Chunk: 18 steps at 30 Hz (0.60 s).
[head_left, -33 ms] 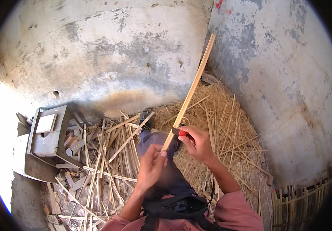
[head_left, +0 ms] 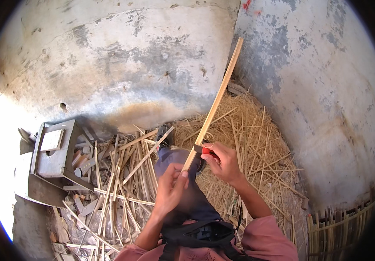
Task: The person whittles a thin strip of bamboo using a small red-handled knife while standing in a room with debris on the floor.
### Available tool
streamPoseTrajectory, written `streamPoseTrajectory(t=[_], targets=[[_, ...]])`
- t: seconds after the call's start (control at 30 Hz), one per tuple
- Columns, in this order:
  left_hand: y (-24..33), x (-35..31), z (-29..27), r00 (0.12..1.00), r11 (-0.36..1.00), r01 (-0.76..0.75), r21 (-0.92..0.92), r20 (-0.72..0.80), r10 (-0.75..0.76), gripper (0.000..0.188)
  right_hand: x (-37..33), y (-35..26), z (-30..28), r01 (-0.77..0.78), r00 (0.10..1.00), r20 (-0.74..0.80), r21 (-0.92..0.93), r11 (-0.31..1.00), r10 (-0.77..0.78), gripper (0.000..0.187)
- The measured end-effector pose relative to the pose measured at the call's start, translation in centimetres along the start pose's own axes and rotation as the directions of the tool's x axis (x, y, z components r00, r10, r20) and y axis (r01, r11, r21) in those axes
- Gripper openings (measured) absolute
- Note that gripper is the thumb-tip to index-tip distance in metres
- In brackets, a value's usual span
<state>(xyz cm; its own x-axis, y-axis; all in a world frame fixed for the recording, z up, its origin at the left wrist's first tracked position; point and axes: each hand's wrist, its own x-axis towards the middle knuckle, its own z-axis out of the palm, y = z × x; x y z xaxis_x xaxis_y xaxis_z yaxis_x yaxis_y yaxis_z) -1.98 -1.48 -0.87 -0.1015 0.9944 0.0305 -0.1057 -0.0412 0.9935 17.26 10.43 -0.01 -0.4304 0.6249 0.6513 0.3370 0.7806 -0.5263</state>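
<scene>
My left hand pinches the lower end of a long pale bamboo strip between thumb and fingers. The strip slants up and away to the right, toward the corner of the walls. In my right hand is a short knife with a red handle, my fingers closed around it. Its dark, broad blade lies across the strip, a little above my left hand. A thin curled shaving stands up beside the strip just past the blade. Part of the handle is hidden by my fingers.
Loose bamboo strips lie scattered on the floor at left. A heap of fine shavings fills the corner at right. A worn wooden stool-like frame tips over at far left. A slatted bamboo piece stands at lower right.
</scene>
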Motion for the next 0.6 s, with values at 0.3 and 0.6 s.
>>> streamPoseTrajectory(t=[0.3,0.6], targets=[[-1.8,-0.5,-0.5,0.999,0.999,-0.049,0.020,0.009,0.049,0.012,0.3,-0.1,-0.1,0.077,0.996,-0.026,-0.084,0.993,-0.080,0.025],[-4.0,-3.8,-2.1,0.995,0.995,0.086,0.044,0.042,-0.088,0.013,2.4,6.2,-1.8,-0.109,0.970,-0.232,-0.114,0.987,0.080,0.032]])
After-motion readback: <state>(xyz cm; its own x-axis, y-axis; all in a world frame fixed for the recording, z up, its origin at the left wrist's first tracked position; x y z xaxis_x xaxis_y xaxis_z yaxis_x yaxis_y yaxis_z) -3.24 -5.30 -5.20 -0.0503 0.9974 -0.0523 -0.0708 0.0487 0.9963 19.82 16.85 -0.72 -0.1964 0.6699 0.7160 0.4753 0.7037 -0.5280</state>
